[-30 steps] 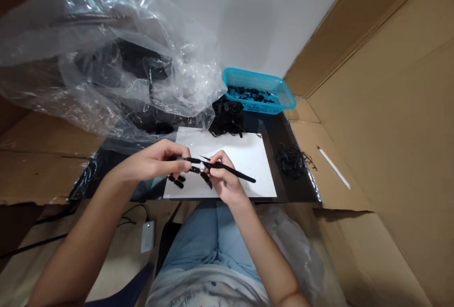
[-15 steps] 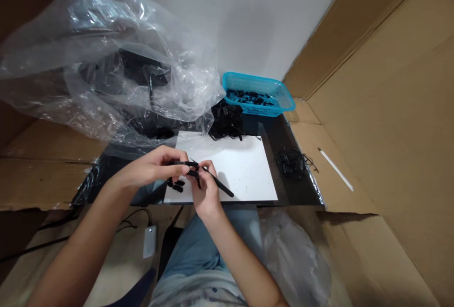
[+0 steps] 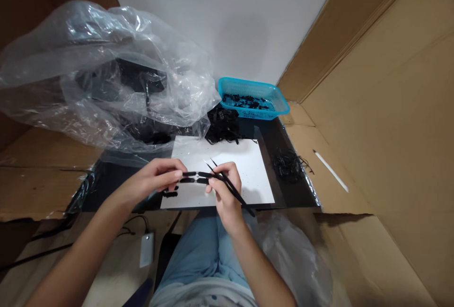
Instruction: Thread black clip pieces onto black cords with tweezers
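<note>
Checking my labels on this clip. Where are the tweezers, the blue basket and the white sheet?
tweezers [image 3: 241, 198]: head view, on the black handle
blue basket [image 3: 248, 82]: head view, on the far rim
white sheet [image 3: 248, 170]: head view, on its bare right side
</note>
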`<move>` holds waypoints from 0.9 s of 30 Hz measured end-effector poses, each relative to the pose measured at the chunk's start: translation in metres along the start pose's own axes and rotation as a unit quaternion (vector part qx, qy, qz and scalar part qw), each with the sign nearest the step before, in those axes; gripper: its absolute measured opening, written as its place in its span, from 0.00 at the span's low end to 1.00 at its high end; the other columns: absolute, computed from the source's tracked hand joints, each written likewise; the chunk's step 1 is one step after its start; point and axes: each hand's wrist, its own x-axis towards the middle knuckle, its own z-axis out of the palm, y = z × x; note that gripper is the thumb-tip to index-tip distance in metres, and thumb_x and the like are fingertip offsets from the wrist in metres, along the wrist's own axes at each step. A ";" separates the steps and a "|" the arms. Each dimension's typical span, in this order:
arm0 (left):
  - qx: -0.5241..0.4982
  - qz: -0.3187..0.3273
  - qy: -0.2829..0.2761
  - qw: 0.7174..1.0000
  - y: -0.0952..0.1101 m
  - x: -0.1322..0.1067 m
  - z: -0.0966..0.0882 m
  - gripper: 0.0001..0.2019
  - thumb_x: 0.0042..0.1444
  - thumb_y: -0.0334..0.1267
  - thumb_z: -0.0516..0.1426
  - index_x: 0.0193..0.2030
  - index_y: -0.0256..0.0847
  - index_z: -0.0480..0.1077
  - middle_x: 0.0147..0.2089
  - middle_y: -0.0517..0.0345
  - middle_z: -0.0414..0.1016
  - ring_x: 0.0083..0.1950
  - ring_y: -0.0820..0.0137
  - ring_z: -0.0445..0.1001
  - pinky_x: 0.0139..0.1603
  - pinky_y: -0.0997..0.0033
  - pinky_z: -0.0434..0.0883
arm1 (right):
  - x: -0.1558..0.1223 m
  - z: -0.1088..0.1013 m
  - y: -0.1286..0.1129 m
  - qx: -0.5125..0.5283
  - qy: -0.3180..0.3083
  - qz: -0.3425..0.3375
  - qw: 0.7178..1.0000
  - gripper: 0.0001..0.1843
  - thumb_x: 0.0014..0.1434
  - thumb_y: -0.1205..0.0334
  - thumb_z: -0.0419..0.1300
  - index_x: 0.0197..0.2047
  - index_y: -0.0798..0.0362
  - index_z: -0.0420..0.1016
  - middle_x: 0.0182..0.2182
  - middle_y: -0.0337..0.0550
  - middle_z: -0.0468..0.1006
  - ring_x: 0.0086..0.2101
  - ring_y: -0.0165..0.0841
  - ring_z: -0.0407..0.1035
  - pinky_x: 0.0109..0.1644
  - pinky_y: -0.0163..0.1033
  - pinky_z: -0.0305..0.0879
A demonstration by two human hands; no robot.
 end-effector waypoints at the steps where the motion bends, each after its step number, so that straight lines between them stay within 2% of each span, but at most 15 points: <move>1: -0.018 -0.007 -0.017 1.000 -0.003 -0.002 0.004 0.21 0.57 0.55 0.56 0.43 0.37 0.71 0.26 0.60 0.67 0.24 0.74 0.60 0.22 0.78 0.55 | 0.001 -0.004 -0.005 -0.034 -0.025 -0.019 0.999 0.07 0.53 0.66 0.60 0.36 0.52 0.67 0.27 0.32 0.70 0.24 0.25 0.68 0.32 0.33 0.61; 3: -0.043 0.002 -0.057 0.997 -0.007 -0.003 0.012 0.27 0.58 0.59 0.54 0.52 0.38 0.69 0.31 0.59 0.69 0.25 0.74 0.60 0.22 0.77 0.55 | 0.003 -0.009 -0.013 -0.091 -0.072 -0.045 0.992 0.06 0.54 0.66 0.60 0.37 0.52 0.68 0.24 0.32 0.69 0.24 0.27 0.68 0.31 0.33 0.61; 4: -0.052 0.019 -0.068 0.996 -0.008 -0.003 0.016 0.27 0.58 0.59 0.53 0.52 0.38 0.69 0.32 0.58 0.69 0.26 0.73 0.61 0.22 0.77 0.56 | 0.005 -0.012 -0.017 -0.113 -0.091 -0.051 0.988 0.06 0.54 0.66 0.60 0.37 0.52 0.68 0.24 0.32 0.69 0.24 0.27 0.68 0.31 0.33 0.61; 7: -0.061 0.075 -0.068 0.993 -0.007 0.002 0.029 0.22 0.61 0.57 0.51 0.42 0.37 0.70 0.34 0.57 0.68 0.34 0.70 0.65 0.33 0.74 0.62 | 0.008 -0.016 -0.025 -0.150 -0.120 -0.067 0.979 0.05 0.55 0.67 0.59 0.37 0.52 0.68 0.25 0.32 0.70 0.24 0.27 0.69 0.31 0.33 0.62; 10: -0.064 0.114 -0.050 0.990 -0.005 0.007 0.042 0.20 0.62 0.56 0.51 0.35 0.38 0.66 0.36 0.57 0.67 0.40 0.68 0.65 0.42 0.72 0.62 | 0.010 -0.017 -0.030 -0.167 -0.129 -0.089 0.973 0.05 0.55 0.68 0.58 0.37 0.51 0.67 0.25 0.32 0.70 0.23 0.27 0.69 0.30 0.33 0.62; 13: -0.105 0.134 -0.022 0.985 -0.002 0.009 0.053 0.20 0.63 0.55 0.50 0.34 0.38 0.66 0.34 0.58 0.67 0.36 0.69 0.65 0.38 0.72 0.62 | 0.011 -0.018 -0.032 -0.191 -0.131 -0.095 0.968 0.05 0.54 0.69 0.57 0.36 0.52 0.67 0.23 0.31 0.69 0.24 0.27 0.69 0.29 0.32 0.62; 15: -0.110 0.123 0.010 0.986 0.001 0.009 0.060 0.19 0.62 0.53 0.52 0.33 0.37 0.67 0.29 0.59 0.67 0.31 0.71 0.64 0.33 0.73 0.61 | 0.010 -0.019 -0.033 -0.204 -0.123 -0.096 0.966 0.05 0.54 0.69 0.57 0.36 0.52 0.67 0.24 0.32 0.69 0.24 0.27 0.68 0.29 0.33 0.63; 18: -0.049 0.107 0.074 0.990 0.006 0.007 0.065 0.17 0.61 0.49 0.54 0.30 0.37 0.68 0.24 0.61 0.66 0.26 0.73 0.62 0.29 0.74 0.59 | 0.008 -0.021 -0.032 -0.208 -0.116 -0.095 0.967 0.06 0.54 0.69 0.58 0.36 0.51 0.68 0.27 0.33 0.69 0.24 0.27 0.68 0.29 0.33 0.63; 21: 0.019 0.123 0.118 0.985 0.009 0.005 0.068 0.15 0.61 0.45 0.54 0.28 0.37 0.69 0.24 0.60 0.68 0.26 0.73 0.64 0.28 0.74 0.59 | 0.009 -0.026 -0.030 -0.217 -0.119 -0.100 0.964 0.06 0.56 0.68 0.58 0.38 0.51 0.68 0.29 0.34 0.69 0.26 0.27 0.68 0.31 0.34 0.65; 25: 0.051 0.138 0.153 0.977 0.009 0.003 0.073 0.13 0.61 0.41 0.54 0.27 0.37 0.68 0.23 0.61 0.69 0.26 0.74 0.64 0.27 0.75 0.60 | 0.014 -0.039 -0.032 -0.277 -0.088 -0.209 0.934 0.06 0.59 0.64 0.58 0.41 0.49 0.71 0.38 0.40 0.70 0.41 0.33 0.69 0.44 0.39 0.66; 27: 0.057 0.141 0.161 0.975 0.008 0.002 0.075 0.13 0.62 0.39 0.54 0.27 0.37 0.67 0.23 0.62 0.69 0.26 0.74 0.65 0.27 0.75 0.60 | 0.012 -0.046 -0.034 -0.286 -0.067 -0.258 0.921 0.05 0.60 0.64 0.57 0.41 0.49 0.71 0.38 0.41 0.70 0.43 0.34 0.68 0.47 0.40 0.65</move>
